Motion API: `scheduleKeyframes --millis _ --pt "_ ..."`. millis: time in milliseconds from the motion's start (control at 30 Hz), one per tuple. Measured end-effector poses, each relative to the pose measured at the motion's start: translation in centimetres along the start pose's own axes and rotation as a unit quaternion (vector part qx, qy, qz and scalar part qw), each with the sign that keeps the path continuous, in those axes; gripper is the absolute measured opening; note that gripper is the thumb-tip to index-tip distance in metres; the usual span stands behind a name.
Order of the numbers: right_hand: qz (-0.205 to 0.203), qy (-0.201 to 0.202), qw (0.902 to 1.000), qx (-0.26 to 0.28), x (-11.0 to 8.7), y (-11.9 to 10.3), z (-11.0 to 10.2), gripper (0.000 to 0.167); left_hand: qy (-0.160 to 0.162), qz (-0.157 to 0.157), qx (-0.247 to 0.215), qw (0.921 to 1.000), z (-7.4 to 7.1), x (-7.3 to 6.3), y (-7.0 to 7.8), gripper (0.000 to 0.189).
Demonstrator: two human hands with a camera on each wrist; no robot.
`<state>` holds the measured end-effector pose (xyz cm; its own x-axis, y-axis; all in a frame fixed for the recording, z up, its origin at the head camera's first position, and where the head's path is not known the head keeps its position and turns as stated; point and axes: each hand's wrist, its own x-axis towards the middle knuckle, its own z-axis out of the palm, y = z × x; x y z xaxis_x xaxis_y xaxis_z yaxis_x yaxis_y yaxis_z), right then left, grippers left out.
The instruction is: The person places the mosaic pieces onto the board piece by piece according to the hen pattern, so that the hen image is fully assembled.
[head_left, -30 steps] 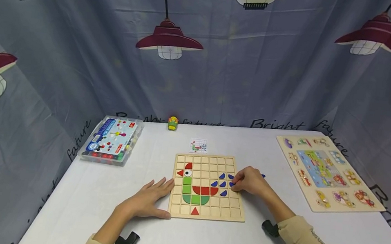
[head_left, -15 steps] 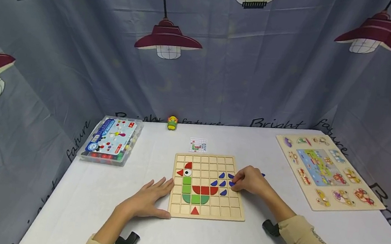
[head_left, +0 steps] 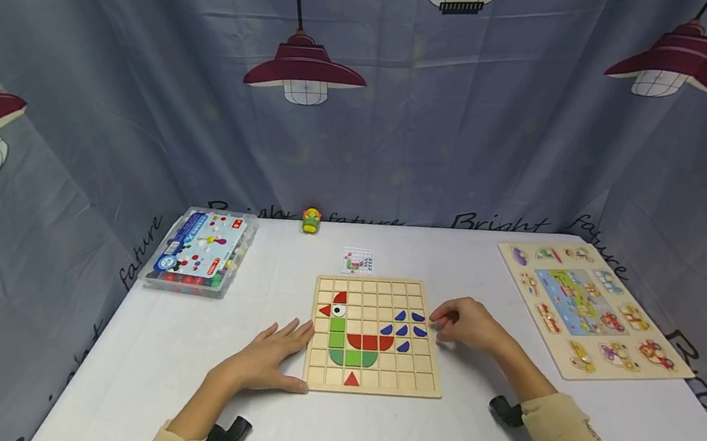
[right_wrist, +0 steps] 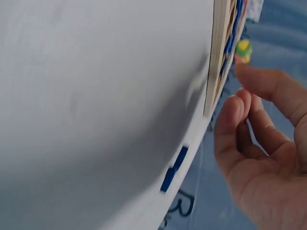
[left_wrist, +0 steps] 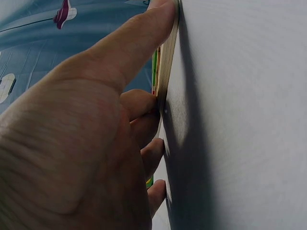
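A square wooden grid board (head_left: 387, 381) lies on the white table. On it, colored pieces form a bird: a red beak triangle (head_left: 324, 310), a round eye piece (head_left: 339, 310), green squares (head_left: 336, 340), red body pieces (head_left: 369, 342) and several blue half-moon pieces (head_left: 402, 330) at the right. My left hand (head_left: 271, 359) rests with spread fingers and thumb against the board's left edge. Just off the right edge, my right hand (head_left: 470, 324) holds nothing; its thumb and fingers are apart, loosely bent. Beyond it, blue pieces (right_wrist: 169, 179) lie on the table, hidden by that hand in the head view.
A small pattern card (head_left: 358, 260) lies behind the board, with a little toy figure (head_left: 311, 220) farther back. At the left stands a clear plastic box (head_left: 198, 248) of colored parts. A wooden picture puzzle (head_left: 590, 311) occupies the right side.
My right hand has let go of a blue half-moon piece at the board's right side and moved a little right, off the board. The left hand has stayed in place.
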<state>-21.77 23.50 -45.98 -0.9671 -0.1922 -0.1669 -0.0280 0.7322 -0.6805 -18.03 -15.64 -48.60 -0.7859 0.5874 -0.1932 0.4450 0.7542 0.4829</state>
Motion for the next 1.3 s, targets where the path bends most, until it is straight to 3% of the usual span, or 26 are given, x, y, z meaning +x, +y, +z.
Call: scheduleKeyframes --millis 267,433,700,967,1100,1300 --pt "-0.019 0.041 0.9990 -0.002 0.0 2.8 -3.0 0.031 0.001 0.001 -0.003 1.0000 0.0 0.1 0.0 0.100" --pt "-0.007 0.051 0.9987 -0.009 0.5 4.4 -4.3 0.034 0.000 0.000 -0.002 1.0000 0.0 0.1 0.1 0.100" --pt "0.028 0.041 0.9982 -0.034 1.5 6.1 -4.4 0.032 -0.002 -0.004 -0.010 0.9999 0.0 0.0 0.1 0.100" --pt "0.085 0.051 0.9928 -0.067 1.2 5.9 -3.9 0.035 -0.001 -0.003 -0.007 1.0000 0.1 0.0 0.1 0.100" --pt "0.059 0.039 0.9963 -0.049 1.2 6.3 -4.1 0.030 -0.002 -0.003 -0.007 1.0000 0.1 0.0 0.1 0.100" --pt "0.023 0.021 0.9993 -0.019 1.1 7.0 -4.6 0.039 0.000 -0.002 -0.005 1.0000 0.0 0.0 0.1 0.100"
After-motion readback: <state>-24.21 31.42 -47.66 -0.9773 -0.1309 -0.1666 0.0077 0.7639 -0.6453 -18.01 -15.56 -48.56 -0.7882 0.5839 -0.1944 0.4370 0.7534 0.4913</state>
